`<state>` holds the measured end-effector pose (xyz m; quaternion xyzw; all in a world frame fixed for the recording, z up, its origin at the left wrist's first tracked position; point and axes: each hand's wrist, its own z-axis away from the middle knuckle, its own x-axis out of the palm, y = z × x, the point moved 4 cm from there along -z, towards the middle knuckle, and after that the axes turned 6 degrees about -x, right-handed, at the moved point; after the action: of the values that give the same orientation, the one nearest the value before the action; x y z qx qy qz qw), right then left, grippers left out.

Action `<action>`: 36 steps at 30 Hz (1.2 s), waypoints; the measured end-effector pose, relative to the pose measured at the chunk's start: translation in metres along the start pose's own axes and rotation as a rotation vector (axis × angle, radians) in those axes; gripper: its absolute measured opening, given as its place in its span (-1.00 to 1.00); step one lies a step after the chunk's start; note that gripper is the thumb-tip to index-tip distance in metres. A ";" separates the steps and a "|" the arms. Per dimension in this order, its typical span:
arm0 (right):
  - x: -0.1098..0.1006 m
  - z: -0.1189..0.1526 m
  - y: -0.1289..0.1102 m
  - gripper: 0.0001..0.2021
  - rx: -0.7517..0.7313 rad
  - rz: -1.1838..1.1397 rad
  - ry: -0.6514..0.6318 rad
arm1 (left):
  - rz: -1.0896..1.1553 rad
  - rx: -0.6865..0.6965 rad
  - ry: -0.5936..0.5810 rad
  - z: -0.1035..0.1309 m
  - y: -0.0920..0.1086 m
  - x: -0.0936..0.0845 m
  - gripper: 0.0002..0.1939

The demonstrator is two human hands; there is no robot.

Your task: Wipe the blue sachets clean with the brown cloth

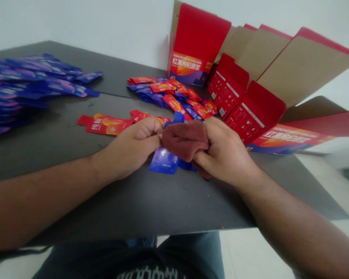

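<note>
My right hand is closed around a folded brown cloth, which is held in front of my chest above the table. My left hand is in a closed pinch at the cloth's left edge, on the side of a blue sachet. The cloth covers the sachet's middle; its lower end shows beneath. A second blue piece peeks out below the cloth, partly hidden. Just beyond my left hand lie red-orange sachets with a notched top end.
A heap of blue sachets spreads over the left of the grey table. Mixed red and blue sachets are piled at the back. Open red cartons with raised flaps stand along the right side.
</note>
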<state>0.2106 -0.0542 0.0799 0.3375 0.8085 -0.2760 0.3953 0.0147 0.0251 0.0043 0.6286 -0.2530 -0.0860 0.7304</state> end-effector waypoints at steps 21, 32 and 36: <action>-0.005 -0.001 0.026 -0.72 0.185 -0.045 0.026 | -0.471 0.181 -0.077 0.005 0.021 0.005 -0.81; -0.004 -0.003 0.032 -0.67 0.228 -0.060 0.029 | -0.444 0.182 -0.081 0.007 0.022 0.006 -0.81; -0.005 -0.003 0.030 -0.69 0.231 -0.053 0.021 | -0.510 0.201 -0.087 0.006 0.022 0.005 -0.81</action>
<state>0.2345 -0.0352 0.0804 0.3621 0.7840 -0.3742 0.3378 0.0119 0.0218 0.0275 0.7372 -0.1249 -0.2684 0.6074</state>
